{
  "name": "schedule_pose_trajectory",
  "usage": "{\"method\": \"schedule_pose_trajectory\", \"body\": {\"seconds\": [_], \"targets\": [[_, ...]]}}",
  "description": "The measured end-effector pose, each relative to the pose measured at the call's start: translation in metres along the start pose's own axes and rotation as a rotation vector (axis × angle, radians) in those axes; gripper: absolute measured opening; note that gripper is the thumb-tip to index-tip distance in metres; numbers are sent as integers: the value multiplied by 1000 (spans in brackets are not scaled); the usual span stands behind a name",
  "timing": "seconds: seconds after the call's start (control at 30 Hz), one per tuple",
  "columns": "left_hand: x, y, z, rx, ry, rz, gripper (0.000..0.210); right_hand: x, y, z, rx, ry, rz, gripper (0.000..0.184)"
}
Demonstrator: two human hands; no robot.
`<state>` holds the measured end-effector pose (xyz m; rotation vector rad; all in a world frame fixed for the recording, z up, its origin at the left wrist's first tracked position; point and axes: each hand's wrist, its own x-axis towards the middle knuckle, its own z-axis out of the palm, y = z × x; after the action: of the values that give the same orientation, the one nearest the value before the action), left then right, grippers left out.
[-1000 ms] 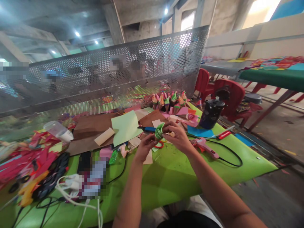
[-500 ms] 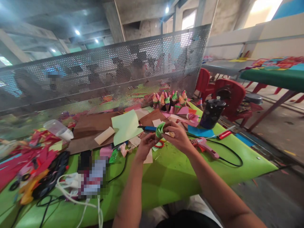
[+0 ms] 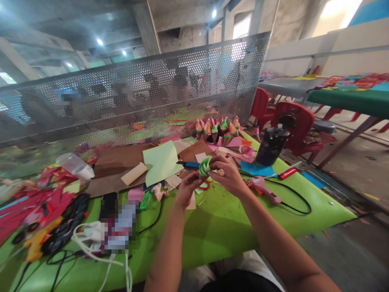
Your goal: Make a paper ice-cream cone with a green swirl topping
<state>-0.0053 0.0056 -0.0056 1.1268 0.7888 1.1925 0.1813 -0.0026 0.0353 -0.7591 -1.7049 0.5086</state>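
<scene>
Both my hands meet over the green table, holding a small green paper roll with layered curled strips. My left hand pinches its lower end from below. My right hand grips its right side with fingers curled over the top. Red-handled scissors lie on the table just under my hands. A pink glue gun with a black cord lies right of my right hand.
A cluster of finished paper cones stands at the back by a perforated metal screen. A black jar, light green sheet, cream roll, red cutter and paper scraps lie around. Red chairs stand right.
Hardly anything differs. My hands hold the green paper roll in the same spot, with small finger shifts; the view has drifted slightly.
</scene>
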Motion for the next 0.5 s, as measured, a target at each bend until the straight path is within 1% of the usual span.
{"method": "schedule_pose_trajectory", "body": {"seconds": [0.17,0.3,0.5], "targets": [[-1,-1,-1,21,-23,17,44,0,3,2,-28,30,-38,10],[0,0,0,44,-13,40,46,1,3,5,-50,4,-53,11],[0,1,2,48,-2,61,41,0,3,6,-38,-14,-35,10]]}}
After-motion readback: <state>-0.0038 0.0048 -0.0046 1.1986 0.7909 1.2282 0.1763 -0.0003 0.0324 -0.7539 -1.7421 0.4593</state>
